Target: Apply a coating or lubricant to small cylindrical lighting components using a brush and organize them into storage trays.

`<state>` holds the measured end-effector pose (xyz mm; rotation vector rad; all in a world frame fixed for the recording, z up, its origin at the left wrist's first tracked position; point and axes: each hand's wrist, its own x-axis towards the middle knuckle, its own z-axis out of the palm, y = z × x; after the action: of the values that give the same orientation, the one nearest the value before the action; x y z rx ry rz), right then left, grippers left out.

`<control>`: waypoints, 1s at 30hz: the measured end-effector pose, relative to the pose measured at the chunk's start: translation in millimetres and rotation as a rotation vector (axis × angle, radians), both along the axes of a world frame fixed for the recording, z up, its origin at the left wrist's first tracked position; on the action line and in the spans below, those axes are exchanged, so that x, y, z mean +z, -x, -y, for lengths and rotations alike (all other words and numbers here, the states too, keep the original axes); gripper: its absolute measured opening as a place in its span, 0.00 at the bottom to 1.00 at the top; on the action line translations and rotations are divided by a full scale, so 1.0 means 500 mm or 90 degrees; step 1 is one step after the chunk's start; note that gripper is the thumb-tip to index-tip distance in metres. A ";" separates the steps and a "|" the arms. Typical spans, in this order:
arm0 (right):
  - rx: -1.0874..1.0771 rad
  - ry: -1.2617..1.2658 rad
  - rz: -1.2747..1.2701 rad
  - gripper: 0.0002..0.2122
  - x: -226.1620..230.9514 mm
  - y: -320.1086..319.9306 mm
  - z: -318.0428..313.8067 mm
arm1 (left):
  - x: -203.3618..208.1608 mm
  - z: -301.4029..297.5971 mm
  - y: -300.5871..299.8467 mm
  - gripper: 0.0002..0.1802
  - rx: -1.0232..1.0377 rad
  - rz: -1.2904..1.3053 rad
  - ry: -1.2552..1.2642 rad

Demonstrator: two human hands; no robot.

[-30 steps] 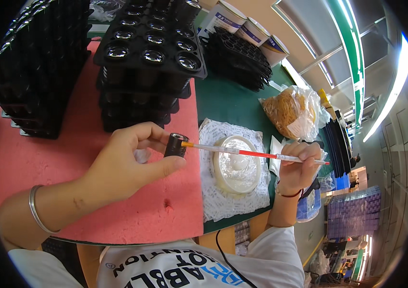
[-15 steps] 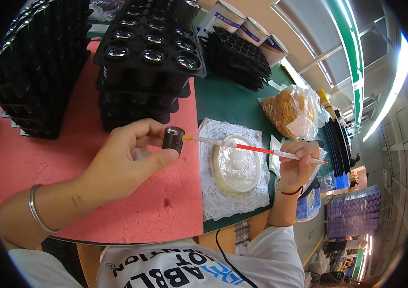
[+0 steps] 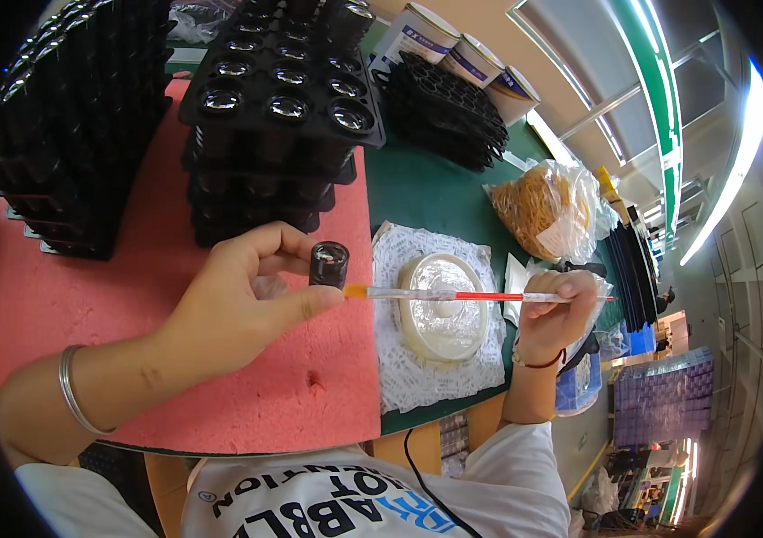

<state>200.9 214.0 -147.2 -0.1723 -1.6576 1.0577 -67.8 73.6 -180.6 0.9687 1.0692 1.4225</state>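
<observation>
Pinched between the thumb and fingers of my left hand (image 3: 229, 300) is a small dark cylinder (image 3: 329, 264) with a shiny end, standing about upright over the pink foam sheet (image 3: 265, 403). My right hand (image 3: 559, 309) is closed around the handle of a slim paintbrush (image 3: 485, 296). The brush lies level and points left. Its orange bristles are by my left thumb tip, at the cylinder's lower edge; whether they touch it, I cannot tell. Under the brush sits a round white dish (image 3: 444, 336) with a glossy surface, on printed paper (image 3: 408, 386).
Stacked black trays (image 3: 260, 134) of similar cylinders stand beyond my left hand, with more black trays (image 3: 59, 161) at far left. A bag of tan rubber bands (image 3: 538, 206), a black honeycomb-like stack (image 3: 444, 108) and several white cans (image 3: 422, 36) stand on the green tabletop (image 3: 399, 193).
The brush has tilted to level, and its bristles moved lower, from the cylinder's upper side toward its bottom edge. The cylinder has turned slightly more upright in my left hand.
</observation>
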 end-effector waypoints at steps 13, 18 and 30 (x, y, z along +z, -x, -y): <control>-0.024 0.010 0.027 0.14 -0.007 0.006 0.004 | 0.009 0.006 0.007 0.13 -0.025 -0.052 0.038; -0.032 0.002 0.021 0.15 -0.008 0.006 0.000 | 0.013 0.008 0.006 0.13 -0.052 -0.063 0.027; -0.047 0.054 -0.002 0.14 -0.005 0.006 -0.003 | 0.003 0.006 0.002 0.11 -0.050 -0.043 -0.045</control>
<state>197.9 215.4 -149.5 -0.2853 -1.5932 1.0720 -69.1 70.4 -179.3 1.1052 1.0247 1.3801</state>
